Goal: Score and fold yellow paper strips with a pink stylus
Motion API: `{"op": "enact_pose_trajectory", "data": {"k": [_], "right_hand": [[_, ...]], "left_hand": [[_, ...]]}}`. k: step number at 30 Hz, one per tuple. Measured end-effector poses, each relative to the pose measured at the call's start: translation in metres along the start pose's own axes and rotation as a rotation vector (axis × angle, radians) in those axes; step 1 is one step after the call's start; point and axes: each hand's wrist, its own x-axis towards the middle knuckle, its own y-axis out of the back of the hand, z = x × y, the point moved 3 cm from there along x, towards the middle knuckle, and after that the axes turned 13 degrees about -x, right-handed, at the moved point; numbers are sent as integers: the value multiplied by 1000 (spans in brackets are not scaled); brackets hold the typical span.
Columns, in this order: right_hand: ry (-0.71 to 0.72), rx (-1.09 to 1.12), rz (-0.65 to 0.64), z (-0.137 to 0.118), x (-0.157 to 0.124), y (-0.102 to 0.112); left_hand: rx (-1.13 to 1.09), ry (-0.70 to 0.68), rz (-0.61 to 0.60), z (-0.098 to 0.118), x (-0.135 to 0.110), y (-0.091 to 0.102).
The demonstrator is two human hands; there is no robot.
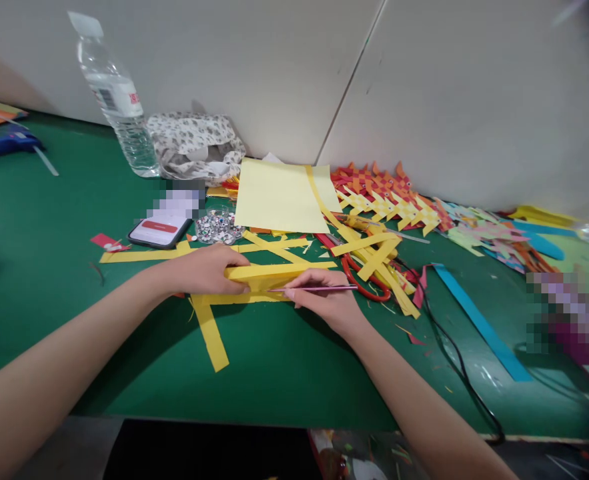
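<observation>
Yellow folded strip (pixel 269 273) is held flat on the green table (pixel 49 267), near its middle, under the curled fingers of the left hand (pixel 207 269). A barcode label is seen on the water bottle (pixel 119 100), but no writing can be read. Red scissors (pixel 364 280) and a pale yellow sheet (pixel 279 197) are crowded just behind. A thin stick (pixel 319 289) is pinched in the right hand (pixel 324 300), lying along the strip.

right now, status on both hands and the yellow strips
Left hand holding down yellow paper strips. Right hand gripping thin pink tool across them. Red scissors close behind.
</observation>
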Motion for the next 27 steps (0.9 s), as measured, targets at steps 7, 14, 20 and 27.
{"op": "enact_pose_trajectory", "data": {"k": [7,14,20,27], "right_hand": [[-16,9,24,6,-2,11],[-26,49,58,4,-2,17],[-16,82,73,7,-1,20],[20,34,3,1,3,-2]], "left_hand": [[19,-14,11,-6,1,-1],[27,-33,9,-6,1,-1],[24,-29,10,-4,1,-1],[-17,12,-7,-2,0,-1]]}}
